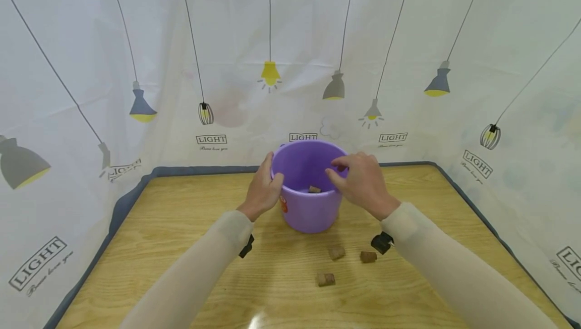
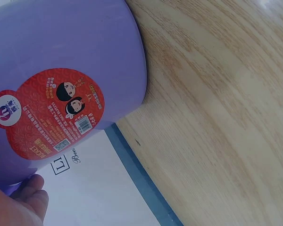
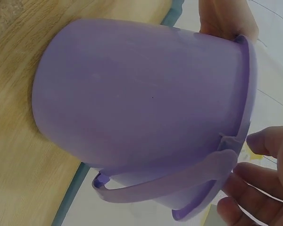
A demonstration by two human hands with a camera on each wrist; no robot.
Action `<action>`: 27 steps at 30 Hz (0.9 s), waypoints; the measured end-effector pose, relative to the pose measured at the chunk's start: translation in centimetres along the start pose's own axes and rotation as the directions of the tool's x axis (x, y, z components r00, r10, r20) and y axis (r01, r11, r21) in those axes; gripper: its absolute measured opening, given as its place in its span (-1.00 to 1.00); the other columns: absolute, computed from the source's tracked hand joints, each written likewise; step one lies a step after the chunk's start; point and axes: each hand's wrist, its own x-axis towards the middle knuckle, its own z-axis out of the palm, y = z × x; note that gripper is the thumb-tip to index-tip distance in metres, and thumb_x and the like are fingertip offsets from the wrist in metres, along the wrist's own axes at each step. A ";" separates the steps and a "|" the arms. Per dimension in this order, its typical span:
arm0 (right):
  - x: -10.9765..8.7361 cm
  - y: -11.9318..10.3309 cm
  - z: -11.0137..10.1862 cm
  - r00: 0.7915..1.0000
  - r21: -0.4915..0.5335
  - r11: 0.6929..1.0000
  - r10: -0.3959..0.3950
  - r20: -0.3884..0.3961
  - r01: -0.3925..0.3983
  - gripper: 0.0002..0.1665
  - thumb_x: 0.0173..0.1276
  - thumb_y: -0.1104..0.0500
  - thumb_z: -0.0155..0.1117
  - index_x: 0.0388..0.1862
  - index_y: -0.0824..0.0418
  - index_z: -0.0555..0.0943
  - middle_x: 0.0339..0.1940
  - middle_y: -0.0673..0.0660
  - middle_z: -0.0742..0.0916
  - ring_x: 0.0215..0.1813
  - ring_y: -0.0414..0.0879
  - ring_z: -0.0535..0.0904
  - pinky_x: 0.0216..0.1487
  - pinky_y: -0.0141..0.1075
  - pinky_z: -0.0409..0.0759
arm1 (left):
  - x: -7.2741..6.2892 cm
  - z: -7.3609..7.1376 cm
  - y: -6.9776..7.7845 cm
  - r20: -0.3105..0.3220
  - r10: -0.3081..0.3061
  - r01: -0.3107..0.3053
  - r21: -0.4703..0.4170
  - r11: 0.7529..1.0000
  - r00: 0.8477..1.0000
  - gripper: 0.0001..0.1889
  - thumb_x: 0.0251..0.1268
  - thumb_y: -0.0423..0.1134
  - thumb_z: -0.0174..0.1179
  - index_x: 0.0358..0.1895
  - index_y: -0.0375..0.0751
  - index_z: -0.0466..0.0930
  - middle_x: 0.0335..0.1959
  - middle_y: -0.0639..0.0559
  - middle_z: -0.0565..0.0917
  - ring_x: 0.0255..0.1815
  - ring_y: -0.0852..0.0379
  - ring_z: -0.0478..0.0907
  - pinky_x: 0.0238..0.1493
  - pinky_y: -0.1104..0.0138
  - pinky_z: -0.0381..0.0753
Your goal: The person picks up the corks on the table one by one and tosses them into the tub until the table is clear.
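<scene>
- Bucket [image 1: 310,213]: plain purple, its handle [image 3: 155,188] too.
- Sticker [image 2: 85,106]: red, with gold and white print, black-haired cartoon heads, a white-and-purple badge.
- Corks [image 1: 325,279] towards the near edge of the table [image 1: 181,218]: mottled brown.
- Table: yellowish brown, streaked wood grain.
- Strip [image 1: 204,171] along the table's far edge: dull blue.
- Cloth [image 1: 236,26] beyond: white, printed with grey, blue, yellow and black lamps [image 1: 333,87], black lettering [image 1: 211,140].
- Sleeves [image 1: 199,263]: plain cream.
</scene>
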 end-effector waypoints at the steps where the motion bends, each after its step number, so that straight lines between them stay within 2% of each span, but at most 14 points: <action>1: -0.1 0.0 -0.1 1.000 0.003 1.000 -0.002 -0.004 0.002 -0.68 0.33 0.04 0.44 -0.09 0.25 0.81 -0.26 0.15 0.82 -0.25 0.04 0.58 -0.13 -0.07 0.41 | 0.0 0.0 0.0 0.000 0.001 -0.001 0.000 1.000 1.000 -0.23 0.45 -0.20 -0.15 0.68 -0.23 -0.14 0.66 -0.15 0.08 0.62 -0.11 0.09 0.60 0.01 0.08; 15: -1.2 0.3 -0.8 0.999 0.028 0.999 -0.023 -0.035 0.024 -0.68 0.33 0.04 0.45 -0.10 0.26 0.81 -0.26 0.17 0.83 -0.26 0.06 0.63 -0.11 -0.03 0.51 | 0.0 0.1 -0.1 -0.005 0.005 -0.005 0.003 1.000 1.000 -0.24 0.45 -0.21 -0.15 0.68 -0.22 -0.12 0.65 -0.16 0.10 0.61 -0.13 0.12 0.59 -0.01 0.11; 27: -2.2 0.9 -1.3 0.994 0.062 0.996 -0.055 -0.097 0.061 -0.71 0.31 0.10 0.47 -0.13 0.30 0.81 -0.20 0.21 0.83 -0.20 0.10 0.68 -0.12 -0.02 0.59 | 0.0 0.0 0.1 -0.002 0.000 0.000 0.006 1.000 1.000 -0.23 0.45 -0.20 -0.15 0.68 -0.23 -0.13 0.66 -0.15 0.08 0.62 -0.12 0.10 0.60 0.01 0.09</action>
